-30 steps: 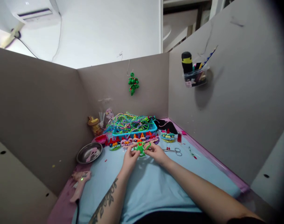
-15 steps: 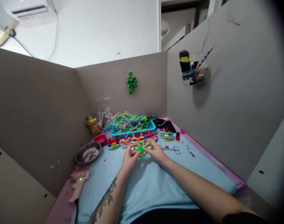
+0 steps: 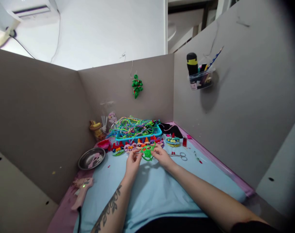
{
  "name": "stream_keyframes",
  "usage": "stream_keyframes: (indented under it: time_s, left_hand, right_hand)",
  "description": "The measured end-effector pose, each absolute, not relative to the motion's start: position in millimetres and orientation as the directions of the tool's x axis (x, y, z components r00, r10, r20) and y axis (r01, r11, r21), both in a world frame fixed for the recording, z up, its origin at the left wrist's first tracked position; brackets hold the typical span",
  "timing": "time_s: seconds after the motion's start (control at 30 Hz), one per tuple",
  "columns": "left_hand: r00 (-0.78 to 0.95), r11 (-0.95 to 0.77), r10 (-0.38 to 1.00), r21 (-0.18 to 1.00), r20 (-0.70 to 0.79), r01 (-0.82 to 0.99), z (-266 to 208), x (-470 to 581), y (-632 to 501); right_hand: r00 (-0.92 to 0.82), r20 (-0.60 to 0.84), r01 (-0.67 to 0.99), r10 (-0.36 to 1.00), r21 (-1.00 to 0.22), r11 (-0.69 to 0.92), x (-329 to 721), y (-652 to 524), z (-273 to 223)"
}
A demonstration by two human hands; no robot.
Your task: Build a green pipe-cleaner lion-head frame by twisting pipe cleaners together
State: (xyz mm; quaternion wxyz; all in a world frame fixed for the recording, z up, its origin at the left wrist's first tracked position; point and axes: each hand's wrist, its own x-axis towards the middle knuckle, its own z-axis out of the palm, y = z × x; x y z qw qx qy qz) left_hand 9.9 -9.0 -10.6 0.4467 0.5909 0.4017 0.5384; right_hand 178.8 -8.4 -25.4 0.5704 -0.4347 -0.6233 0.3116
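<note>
Between my hands, above the blue cloth, is a bright green piece [image 3: 147,153] of looped, knotted cord with a dense middle and open loops around it. My left hand [image 3: 133,160] pinches its left edge between thumb and fingers. On the other side my right hand [image 3: 161,156] grips the upper right part, where a short green end sticks up. Just beyond my fingers sits a row of colourful knitted-looking pieces [image 3: 130,147]. Small scissors [image 3: 183,156] lie to the right of my right hand.
A blue basket [image 3: 159,131] heaped with coloured cords [image 3: 135,126] stands at the back. Left are a metal bowl [image 3: 83,163] and a pink glue gun [image 3: 82,195] with a lit green light. Grey panels [image 3: 147,106] enclose the table. A clear box [image 3: 194,84] hangs on the right panel.
The green piece has been turned and spread, so its round loops now show more openly. My hands have moved slightly apart, both still on it.
</note>
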Motion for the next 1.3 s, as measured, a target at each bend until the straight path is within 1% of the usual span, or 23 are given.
stream_keyframes:
  time_s: [0.1,0.2,0.33,0.5,0.6,0.67,0.73,0.83,0.97,1.1,1.3]
  left_hand:
    - [0.161,-0.278,0.947,0.961,0.277,-0.017,-10,13,-13]
    - [0.198,-0.275,0.943,0.962,0.269,0.002,-7,17,-19]
    - [0.218,-0.267,0.941,0.964,0.257,0.014,-7,19,-22]
    - [0.235,-0.207,0.949,0.978,0.208,-0.028,-11,17,-18]
    - [0.196,-0.172,0.964,0.984,0.179,-0.051,-9,15,-17]
    - [0.16,-0.147,0.975,0.988,0.154,-0.058,-8,14,-16]
    - [0.14,-0.122,0.982,0.99,0.13,-0.064,-7,13,-16]
    - [0.155,-0.096,0.982,0.993,0.105,-0.066,-8,12,-14]
    - [0.221,-0.062,0.972,0.994,0.081,-0.093,-9,12,-14]
    - [0.268,-0.037,0.961,0.993,0.066,-0.11,-6,13,-17]
    - [0.26,-0.032,0.964,0.995,0.055,-0.091,-4,13,-18]
  right_hand:
    - [0.014,0.444,0.181,0.896,-0.882,0.434,178,-9,-25]
    - [-0.016,0.456,0.216,0.89,-0.867,0.448,175,-12,-24]
    - [-0.024,0.472,0.286,0.881,-0.842,0.459,170,-16,-23]
    - [-0.029,0.479,0.294,0.877,-0.835,0.466,170,-15,-25]
    - [0.026,0.503,0.313,0.864,-0.825,0.471,176,-13,-23]
    - [0.097,0.553,0.337,0.828,-0.801,0.495,182,-13,-19]
    - [0.132,0.621,0.374,0.772,-0.753,0.541,187,-15,-15]
    - [0.071,0.709,0.459,0.702,-0.648,0.608,192,-18,-11]
    - [-0.072,0.742,0.546,0.667,-0.53,0.649,191,-20,-11]
    - [-0.152,0.727,0.573,0.669,-0.487,0.659,188,-20,-12]
    - [-0.257,0.671,0.596,0.695,-0.456,0.661,187,-23,-10]
